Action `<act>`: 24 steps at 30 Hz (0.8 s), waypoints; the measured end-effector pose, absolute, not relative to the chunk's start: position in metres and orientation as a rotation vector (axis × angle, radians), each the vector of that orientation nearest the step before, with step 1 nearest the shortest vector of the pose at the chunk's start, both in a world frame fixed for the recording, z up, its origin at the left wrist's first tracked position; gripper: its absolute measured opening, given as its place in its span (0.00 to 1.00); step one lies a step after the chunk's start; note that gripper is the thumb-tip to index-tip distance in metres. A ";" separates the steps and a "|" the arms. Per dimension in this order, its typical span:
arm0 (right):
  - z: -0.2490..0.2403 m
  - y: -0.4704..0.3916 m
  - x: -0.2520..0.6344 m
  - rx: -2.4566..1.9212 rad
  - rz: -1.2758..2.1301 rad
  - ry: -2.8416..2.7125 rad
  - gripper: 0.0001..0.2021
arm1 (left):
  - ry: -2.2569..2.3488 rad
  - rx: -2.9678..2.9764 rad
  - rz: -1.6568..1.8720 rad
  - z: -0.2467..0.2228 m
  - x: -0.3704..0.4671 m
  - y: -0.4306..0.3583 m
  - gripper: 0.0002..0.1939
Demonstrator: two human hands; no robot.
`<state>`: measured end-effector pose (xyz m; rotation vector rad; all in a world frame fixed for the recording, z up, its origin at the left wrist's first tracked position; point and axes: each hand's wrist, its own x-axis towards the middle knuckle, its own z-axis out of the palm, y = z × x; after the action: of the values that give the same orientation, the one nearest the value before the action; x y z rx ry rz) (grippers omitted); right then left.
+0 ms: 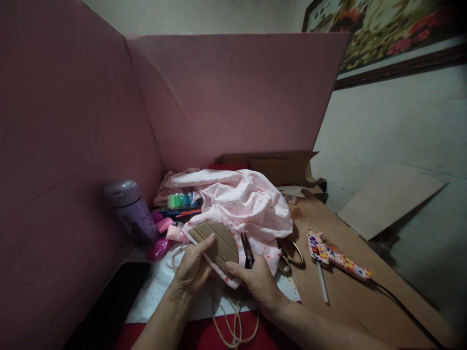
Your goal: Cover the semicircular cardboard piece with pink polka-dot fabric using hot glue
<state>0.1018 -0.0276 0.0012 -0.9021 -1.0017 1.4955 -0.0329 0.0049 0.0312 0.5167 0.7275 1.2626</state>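
Note:
My left hand (193, 267) pinches the left edge of a rounded piece of ribbed cardboard (219, 243), thumb on top. Pink dotted cloth (251, 199) lies under the cardboard and shows along its lower edge. On the right, my right hand (255, 277) has its thumb on the cardboard's lower right edge and also holds small dark-bladed scissors (247, 249), their tips pointing up and away. The fingers beneath the cardboard are mostly hidden. Loops of twine (235, 325) hang below the hands.
Gold-handled scissors (294, 255) and a flowered glue gun (337, 257) with a cord lie right on brown board (328, 311). A purple tumbler (133, 214), pink packets (160, 248) and a black flat object (113, 301) are left. Pink panels (226, 92) stand behind.

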 end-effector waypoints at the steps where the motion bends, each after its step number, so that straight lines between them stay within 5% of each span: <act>1: 0.001 -0.028 0.102 -0.923 1.472 -1.020 0.23 | 0.748 0.506 1.272 0.032 -0.033 0.005 0.10; 5: 0.000 -0.029 0.104 -1.063 1.348 -1.135 0.18 | 0.795 0.475 1.292 0.038 -0.038 0.007 0.10; 11: 0.004 -0.034 0.122 -1.042 1.417 -1.255 0.28 | 0.731 0.434 1.297 0.042 -0.046 0.011 0.11; 24: 0.041 -0.001 0.153 -1.248 1.478 -1.376 0.29 | 0.766 0.480 1.229 0.046 -0.050 0.010 0.12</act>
<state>0.1526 -0.0011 0.0411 -1.2484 -1.3761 1.4776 -0.0502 0.0095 0.0462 0.4798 0.7664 1.2295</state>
